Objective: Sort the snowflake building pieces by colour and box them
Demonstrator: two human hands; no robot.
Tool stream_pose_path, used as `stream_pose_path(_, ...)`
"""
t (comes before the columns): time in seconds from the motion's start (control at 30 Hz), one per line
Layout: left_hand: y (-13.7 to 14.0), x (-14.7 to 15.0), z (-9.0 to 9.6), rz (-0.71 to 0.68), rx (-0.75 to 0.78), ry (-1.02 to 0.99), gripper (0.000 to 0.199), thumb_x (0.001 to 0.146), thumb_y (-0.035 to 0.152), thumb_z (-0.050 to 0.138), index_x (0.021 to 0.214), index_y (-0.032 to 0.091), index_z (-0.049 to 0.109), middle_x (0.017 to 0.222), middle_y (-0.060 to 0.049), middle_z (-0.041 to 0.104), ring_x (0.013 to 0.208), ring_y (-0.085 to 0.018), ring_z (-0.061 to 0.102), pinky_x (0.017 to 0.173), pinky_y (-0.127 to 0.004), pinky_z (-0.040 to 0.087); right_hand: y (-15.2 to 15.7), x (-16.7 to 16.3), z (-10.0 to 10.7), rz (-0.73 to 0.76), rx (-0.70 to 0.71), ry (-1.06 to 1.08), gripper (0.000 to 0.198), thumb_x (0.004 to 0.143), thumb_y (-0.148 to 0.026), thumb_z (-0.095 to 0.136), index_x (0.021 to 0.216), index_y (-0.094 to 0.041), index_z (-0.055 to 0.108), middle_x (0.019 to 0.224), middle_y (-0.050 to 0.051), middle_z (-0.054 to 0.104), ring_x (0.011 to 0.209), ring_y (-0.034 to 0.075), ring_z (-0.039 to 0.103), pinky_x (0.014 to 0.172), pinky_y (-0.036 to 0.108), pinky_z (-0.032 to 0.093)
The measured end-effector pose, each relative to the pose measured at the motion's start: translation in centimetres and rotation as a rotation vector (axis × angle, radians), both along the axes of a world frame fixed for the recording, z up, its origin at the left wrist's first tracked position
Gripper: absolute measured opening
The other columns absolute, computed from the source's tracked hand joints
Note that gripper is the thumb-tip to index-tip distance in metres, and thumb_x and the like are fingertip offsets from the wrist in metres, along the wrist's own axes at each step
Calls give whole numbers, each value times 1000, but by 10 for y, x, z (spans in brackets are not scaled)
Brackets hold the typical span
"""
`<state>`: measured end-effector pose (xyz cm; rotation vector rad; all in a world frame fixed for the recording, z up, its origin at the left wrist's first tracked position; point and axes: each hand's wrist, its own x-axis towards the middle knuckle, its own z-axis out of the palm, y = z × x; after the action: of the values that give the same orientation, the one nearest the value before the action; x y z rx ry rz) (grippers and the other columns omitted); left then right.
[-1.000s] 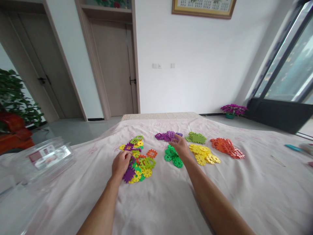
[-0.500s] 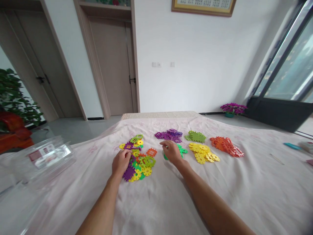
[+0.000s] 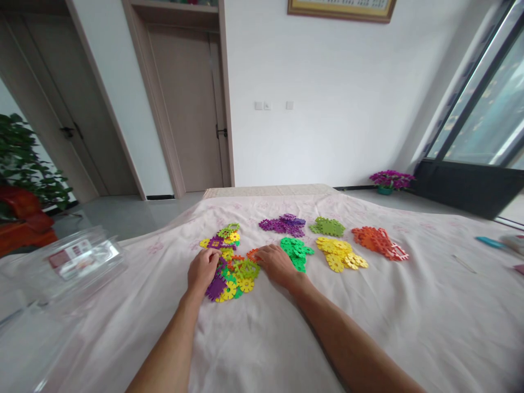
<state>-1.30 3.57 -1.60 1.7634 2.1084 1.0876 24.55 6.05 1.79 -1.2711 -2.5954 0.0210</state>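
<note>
My left hand (image 3: 203, 267) rests curled against the left side of a mixed heap of plastic interlocking pieces, its fingertips partly hidden. In that heap are a purple piece (image 3: 215, 287), a yellow flower-shaped disc (image 3: 246, 285) and a lime-green piece (image 3: 246, 269). My right hand (image 3: 279, 266) is at the heap's right side, with its bent fingers closed on the edge of an orange square piece (image 3: 251, 255). Just right of this hand lies a pile of green discs (image 3: 295, 251).
Sorted piles lie farther along the pale cloth (image 3: 262, 344): purple pieces (image 3: 282, 224), lime-green pieces (image 3: 327, 226), yellow discs (image 3: 338, 252) and orange-red pieces (image 3: 376, 241). A clear plastic container (image 3: 82, 262) stands at left. A thin white stick (image 3: 464, 263) lies at right.
My right hand has moved left from over the green discs to the orange square piece, uncovering the green pile. My left hand has stayed in place.
</note>
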Motion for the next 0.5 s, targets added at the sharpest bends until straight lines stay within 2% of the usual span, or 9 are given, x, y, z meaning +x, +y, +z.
stream_pose_path(0.17,-1,0,1,-6,-13,-4,25,90,33,46,94,27,70,108,-1,70,101,-19,63,90,-29,46,0,2,-6,2,51,38,24,99,-24,47,108,-20,68,102,10,72,100,22,61,90,29,39)
stream_pose_path(0.3,0,-1,-1,-12,-14,-6,25,90,33,46,95,27,70,109,-1,70,103,-20,63,93,-29,45,1,4,-10,-61,110,121,26,100,-23,44,109,-20,68,94,10,72,90,22,63,84,30,40)
stream_pose_path(0.5,2,-3,-2,-19,-33,-8,26,90,34,46,97,27,69,112,-2,69,104,-20,63,92,-29,46,11,19,-6,-167,184,380,25,97,-24,46,110,-21,67,100,7,71,95,21,61,86,28,41)
